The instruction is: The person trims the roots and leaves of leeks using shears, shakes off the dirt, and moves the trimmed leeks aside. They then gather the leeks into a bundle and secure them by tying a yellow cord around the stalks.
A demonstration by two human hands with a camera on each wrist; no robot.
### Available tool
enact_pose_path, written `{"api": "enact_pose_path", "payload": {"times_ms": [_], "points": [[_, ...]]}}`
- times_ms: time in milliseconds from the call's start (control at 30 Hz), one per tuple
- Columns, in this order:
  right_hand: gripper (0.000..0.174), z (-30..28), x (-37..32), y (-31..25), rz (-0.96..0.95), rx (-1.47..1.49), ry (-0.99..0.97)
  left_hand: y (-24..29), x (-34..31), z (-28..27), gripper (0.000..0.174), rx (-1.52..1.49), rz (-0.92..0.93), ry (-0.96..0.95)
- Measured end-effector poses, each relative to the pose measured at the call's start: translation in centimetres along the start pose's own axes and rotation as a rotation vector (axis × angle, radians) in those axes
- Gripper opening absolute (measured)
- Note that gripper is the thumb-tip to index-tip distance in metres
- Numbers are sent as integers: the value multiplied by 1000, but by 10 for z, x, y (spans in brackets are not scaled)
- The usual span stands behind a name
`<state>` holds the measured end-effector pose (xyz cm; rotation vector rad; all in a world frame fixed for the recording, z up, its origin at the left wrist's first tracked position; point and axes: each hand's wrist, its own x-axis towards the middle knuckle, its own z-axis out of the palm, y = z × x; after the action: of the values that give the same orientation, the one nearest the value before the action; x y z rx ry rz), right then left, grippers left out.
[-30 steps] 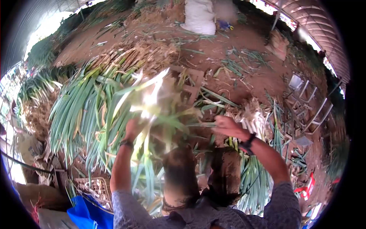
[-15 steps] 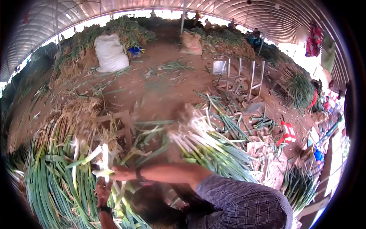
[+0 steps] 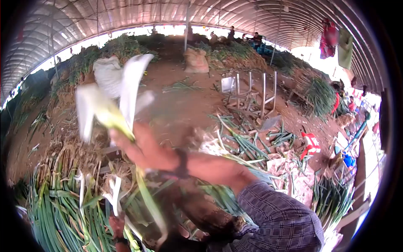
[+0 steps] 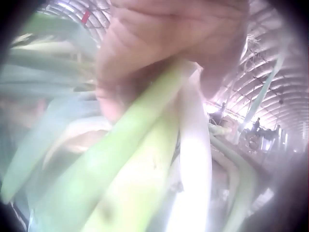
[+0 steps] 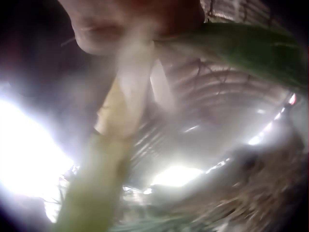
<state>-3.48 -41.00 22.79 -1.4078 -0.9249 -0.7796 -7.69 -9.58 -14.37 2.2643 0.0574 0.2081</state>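
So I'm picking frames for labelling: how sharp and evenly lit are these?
Head view: fisheye bend, dark rim, the leaf in the right hand smeared by motion. Left wrist: left hand and stalks too close, out of focus. Right wrist: strong glare at left, everything soft.

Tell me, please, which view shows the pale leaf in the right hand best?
The head view: the pale leaf shows nearly whole, though blurred, raised in the right hand. The right wrist view shows only a blurred stretch below the fingers. The left wrist view shows only stalks in the left hand.
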Motion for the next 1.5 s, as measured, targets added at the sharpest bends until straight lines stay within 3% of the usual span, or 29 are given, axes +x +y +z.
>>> {"api": "enact_pose_path", "payload": {"times_ms": [100, 167, 233, 267, 300, 367, 433, 467, 500, 600, 700, 733, 800, 833, 900, 967, 1033, 1133, 1200, 1233, 1333, 1367, 1467, 1500], "points": [[35, -35, -21, 91, -45, -688, -188, 13, 6, 0, 42, 93, -49, 15], [55, -60, -67, 97, 649, -814, -843, 6, 14, 7, 48, 218, -20, 85], [73, -64, -152, 148, 494, -955, -814, -23, 18, 28, 51, 264, 118, 304], [73, -61, -142, 97, 780, -782, -949, -35, 21, 36, 46, 124, 159, 274], [69, -61, -148, 66, 852, -541, -853, -35, 18, 33, 42, -21, 164, 230], [46, -52, -208, 92, 988, -47, -722, -21, 8, 22, 34, -296, 166, 205], [35, -30, -220, 88, 647, -214, -913, -8, -12, -18, 33, -474, 78, 149], [26, -18, -224, 84, 604, -169, -875, -1, -18, -41, 36, -569, -19, 100], [27, -2, -203, 56, 718, -67, -861, 6, -24, -63, 39, -658, -120, 60], [44, 48, -175, 24, 702, -19, -856, 180, -55, -154, 37, -652, 3, 148], [67, 99, -148, -7, 529, 122, -812, 224, -53, -200, 41, -783, 19, 83], [77, 120, -148, -4, 357, 150, -764, 240, -56, -212, 41, -818, 34, 47], [72, 134, -125, -29, 362, 163, -652, 266, -60, -219, 43, -818, 118, 52], [69, 137, -117, -31, 340, 140, -686, 276, -61, -221, 45, -821, 162, 50], [65, 136, -109, -31, 316, 89, -746, 286, -64, -223, 48, -797, 129, 35], [57, 117, -91, -44, 448, -7, -971, 283, -65, -225, 53, -752, 39, 4], [50, 103, -83, -49, 476, -31, -974, 284, -69, -217, 52, -796, 99, -2], [43, 101, -94, -50, 346, -4, -707, 293, -74, -204, 51, -774, 160, 1], [41, 101, -96, -54, 238, -81, -640, 296, -76, -199, 51, -764, 169, -19], [42, 104, -104, -35, 297, -121, -809, 293, -75, -198, 51, -761, 134, -43], [37, 101, -117, -32, 365, -166, -895, 290, -74, -191, 52, -739, 109, -34], [29, 103, -119, -29, 221, -228, -846, 293, -76, -190, 50, -739, 115, -30], [24, 84, -103, -54, 720, 241, -1015, 285, -70, -186, 46, -681, 121, -26], [24, 84, -103, -53, 687, 174, -1043, 285, -69, -185, 45, -680, 120, -11]]}}
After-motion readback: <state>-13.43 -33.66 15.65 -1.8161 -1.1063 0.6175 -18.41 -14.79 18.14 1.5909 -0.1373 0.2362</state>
